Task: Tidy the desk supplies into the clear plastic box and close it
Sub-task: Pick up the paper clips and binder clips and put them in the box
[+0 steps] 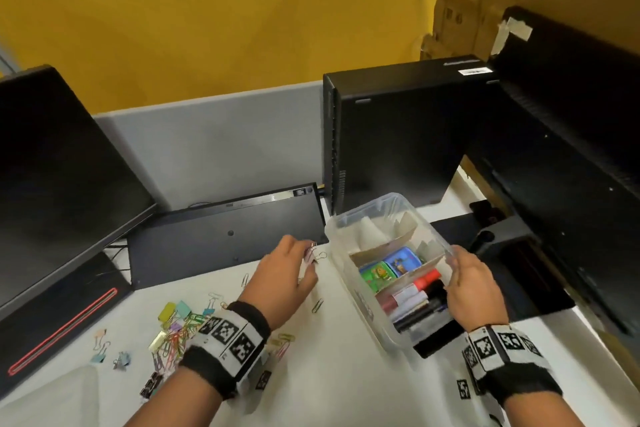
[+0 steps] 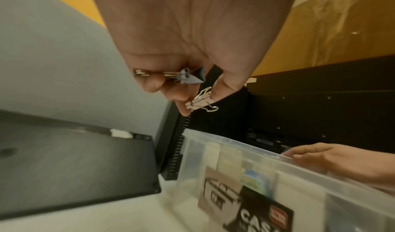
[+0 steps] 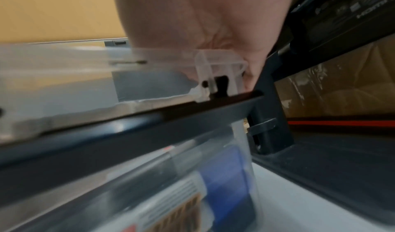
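The clear plastic box (image 1: 336,236) stands open on the white desk, right of centre, with cardboard dividers, a green tin (image 1: 377,274), a blue tin (image 1: 401,262) and markers (image 1: 412,291) inside. My right hand (image 1: 457,270) grips the box's right rim, fingers over its edge (image 3: 245,77). My left hand (image 1: 304,263) hovers just left of the box and pinches a beige binder clip (image 2: 200,103), with a grey binder clip (image 2: 192,77) tucked under its curled fingers. A heap of coloured paper clips and binder clips (image 1: 176,326) lies on the desk at the left wrist.
A dark monitor (image 1: 62,184) leans at the left, with a black keyboard (image 1: 225,229) propped behind the hands. A black computer tower (image 1: 398,135) stands right behind the box. Another monitor's back (image 1: 571,149) and its stand base (image 1: 502,243) crowd the right side.
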